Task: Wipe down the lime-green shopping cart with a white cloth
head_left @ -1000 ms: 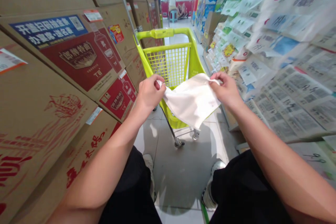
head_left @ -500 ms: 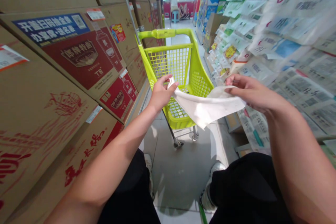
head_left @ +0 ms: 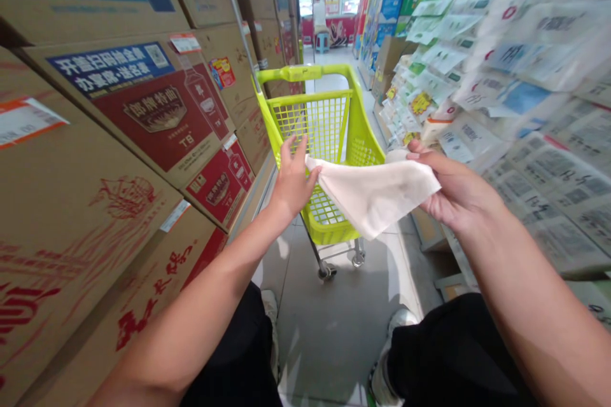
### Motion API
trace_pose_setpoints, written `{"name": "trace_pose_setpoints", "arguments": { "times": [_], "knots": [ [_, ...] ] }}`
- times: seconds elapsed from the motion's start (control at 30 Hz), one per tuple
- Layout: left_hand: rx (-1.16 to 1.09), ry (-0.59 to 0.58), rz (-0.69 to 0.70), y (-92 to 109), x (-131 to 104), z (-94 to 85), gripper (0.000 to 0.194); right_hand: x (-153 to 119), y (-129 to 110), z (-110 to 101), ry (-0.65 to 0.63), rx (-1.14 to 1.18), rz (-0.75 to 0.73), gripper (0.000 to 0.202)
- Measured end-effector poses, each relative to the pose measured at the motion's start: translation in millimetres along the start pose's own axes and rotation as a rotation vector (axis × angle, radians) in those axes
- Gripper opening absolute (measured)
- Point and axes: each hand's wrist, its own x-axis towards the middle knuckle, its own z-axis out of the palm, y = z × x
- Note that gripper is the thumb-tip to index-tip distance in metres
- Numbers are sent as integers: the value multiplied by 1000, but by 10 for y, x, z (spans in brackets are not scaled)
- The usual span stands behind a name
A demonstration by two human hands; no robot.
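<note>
A white cloth (head_left: 382, 194), or a thick tissue, is stretched between my two hands, its lower point hanging free. My left hand (head_left: 293, 178) pinches the left corner between thumb and fingers, with two fingers raised. On the other side my right hand (head_left: 443, 184) grips the right end, thumb on top and the other fingers partly hidden beneath. Behind the cloth stands a lime-green shopping cart (head_left: 315, 73) with a lattice basket, partly covered by the cloth and my left hand.
Stacked cardboard cartons (head_left: 157, 114) line the left side, with price tags on them. Tissue packs (head_left: 515, 89) fill the right side. My legs and shoes frame the tiled floor (head_left: 329, 331). A blue stool (head_left: 323, 42) stands at the aisle's far end.
My right hand has turned and the cloth now faces me more broadly. Fingers of my left hand have lifted. The view has tipped slightly upward.
</note>
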Motion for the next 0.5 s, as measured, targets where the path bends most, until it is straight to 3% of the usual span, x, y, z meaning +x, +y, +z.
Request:
{"name": "trace_pose_setpoints", "arguments": {
  "times": [0.1, 0.2, 0.3, 0.4, 0.5],
  "knots": [
    [134, -80, 167, 239, -111, -66, 59, 97, 118, 23, -31, 66, -2, 28],
    [160, -429, 361, 438, -257, -110, 54, 296, 206, -36, -36, 69, 11, 28],
    [348, -687, 410, 465, -387, -72, 46, 477, 227, -110, -11, 49, 22, 28],
    [486, -673, 486, 370, -462, 11, 30, 554, 225, -154, 6, 40, 44, 28],
    [431, -611, 566, 283, -485, 49, 29, 545, 238, -165, 15, 51, 71, 26]
  ]
}}
